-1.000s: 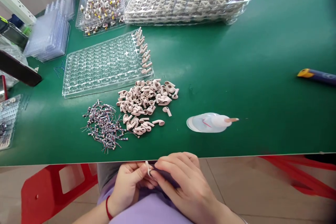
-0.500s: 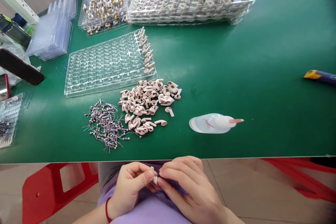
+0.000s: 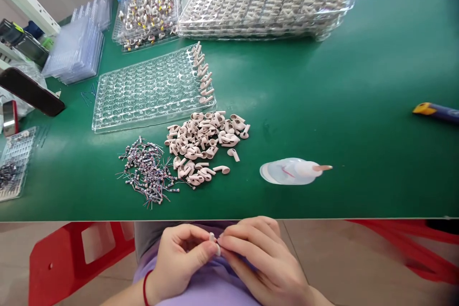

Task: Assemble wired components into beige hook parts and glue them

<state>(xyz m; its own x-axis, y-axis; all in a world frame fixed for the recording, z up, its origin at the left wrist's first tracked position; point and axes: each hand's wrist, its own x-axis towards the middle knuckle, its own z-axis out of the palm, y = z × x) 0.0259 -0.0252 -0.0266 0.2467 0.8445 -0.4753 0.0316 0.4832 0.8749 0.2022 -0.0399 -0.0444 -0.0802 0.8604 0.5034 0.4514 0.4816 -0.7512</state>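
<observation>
Both my hands meet over my lap, below the table's front edge. My left hand [image 3: 179,260] pinches a small pale earbud shell [image 3: 214,244] between thumb and forefinger. My right hand [image 3: 261,260] has its fingertips closed on the same shell from the right. On the green table [image 3: 358,105] lie a heap of pink earbud shells [image 3: 202,141] and a pile of small wired parts [image 3: 145,172]. Behind them a clear tray [image 3: 143,91] holds one row of shells along its right edge.
A glue bottle [image 3: 292,171] lies on its side right of the heap. Stacked filled trays [image 3: 265,0] stand at the back, another tray of parts [image 3: 147,9] beside them, empty trays [image 3: 75,50] far left. A yellow-blue knife [image 3: 435,111] lies far right. A red stool [image 3: 71,258] is below.
My hands have slid slightly lower and to the right, turning the shell between the fingertips. The table items have not moved.
</observation>
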